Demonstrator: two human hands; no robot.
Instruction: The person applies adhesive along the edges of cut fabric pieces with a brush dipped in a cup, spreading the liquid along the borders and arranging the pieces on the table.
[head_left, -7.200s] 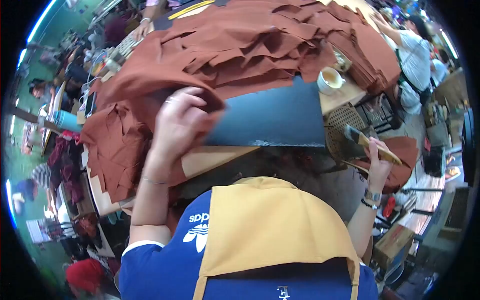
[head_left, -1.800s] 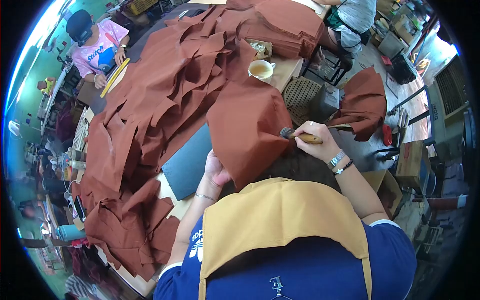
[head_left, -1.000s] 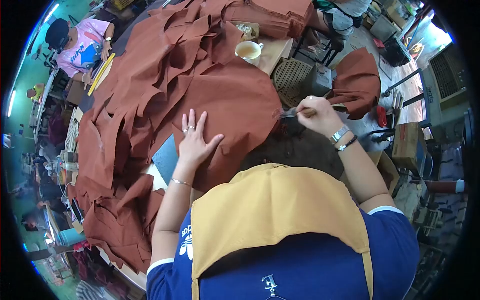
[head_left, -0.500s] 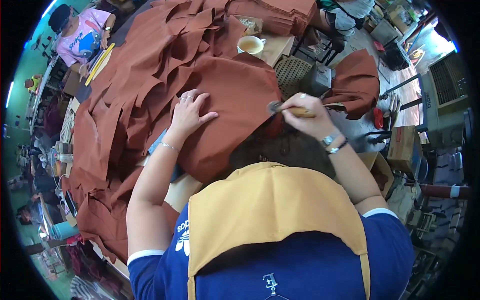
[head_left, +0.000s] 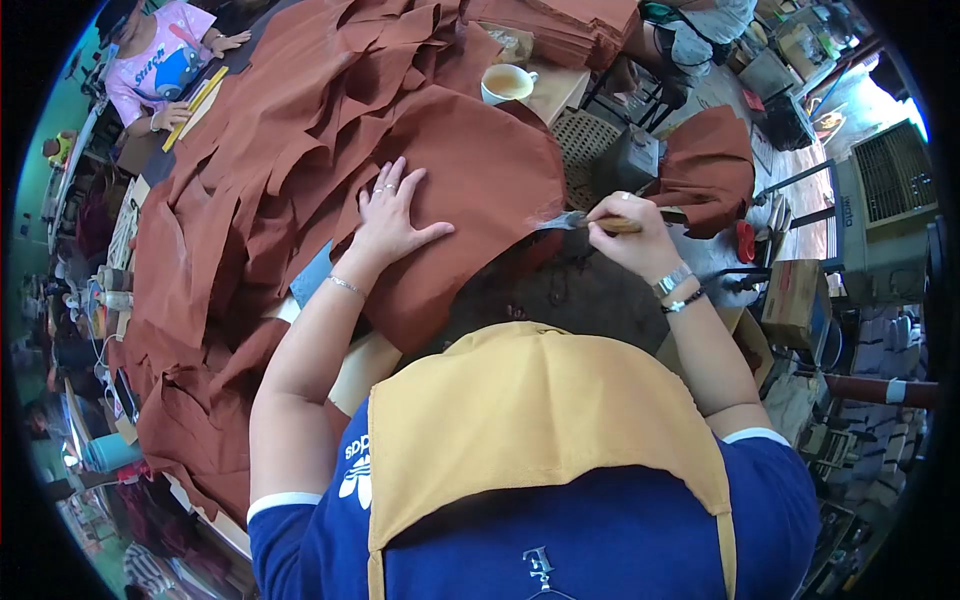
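Observation:
My left hand (head_left: 392, 215) lies flat with fingers spread on a reddish-brown sheet (head_left: 480, 160), which could be leather or cloth. In my right hand (head_left: 632, 232) is a brush (head_left: 618, 225), gripped by its wooden handle. Its pale, blurred tip meets the sheet's right edge, where a whitish smear shows. Beyond the sheet stands a white cup (head_left: 507, 84) with a cream-coloured liquid inside. Part of the sheet's near edge hangs over a dark surface (head_left: 560, 290) in front of me.
Many overlapping reddish-brown pieces (head_left: 250, 130) cover the left side. A woven stool (head_left: 585, 145) and a metal tin (head_left: 632, 155) stand at the right, beside another draped piece (head_left: 710, 165). Across the table, a person in a pink shirt (head_left: 165, 60) has a hand near yellow strips (head_left: 195, 108).
The brush has come down against the sheet's edge, its tip now pointing left. My left hand and the sheet have shifted slightly right. The other person's hands have moved apart.

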